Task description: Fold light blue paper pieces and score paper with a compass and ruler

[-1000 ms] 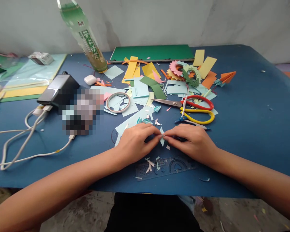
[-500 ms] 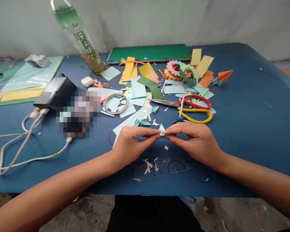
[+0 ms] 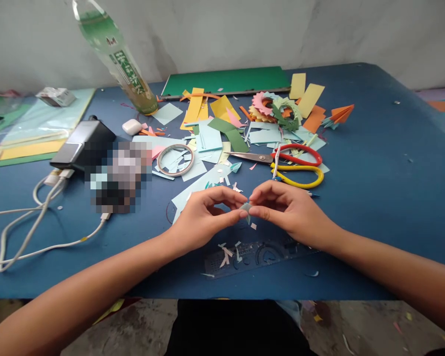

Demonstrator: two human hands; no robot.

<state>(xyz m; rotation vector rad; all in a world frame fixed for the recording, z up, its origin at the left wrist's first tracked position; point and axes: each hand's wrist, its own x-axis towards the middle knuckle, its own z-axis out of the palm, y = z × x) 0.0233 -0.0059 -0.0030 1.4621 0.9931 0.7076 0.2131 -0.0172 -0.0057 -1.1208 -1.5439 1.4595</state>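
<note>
"So, what do the hands have hold of?"

"From my remote feed, I see the bare left hand (image 3: 203, 215) and bare right hand (image 3: 294, 210) pinching a small, pale-blue folded paper piece (image 3: 246, 207), thumbs and index fingers nearly together with the paper between them."

"Where is it, exactly?"

"Between the two hands, on the far side of the clear plastic ruler (image 3: 249, 262) that lies on the blue tabletop (image 3: 378, 198). Farther off I make out metal scissors with red and yellow handles (image 3: 269, 158) and a ring-shaped tape roll (image 3: 175, 174)."
</note>
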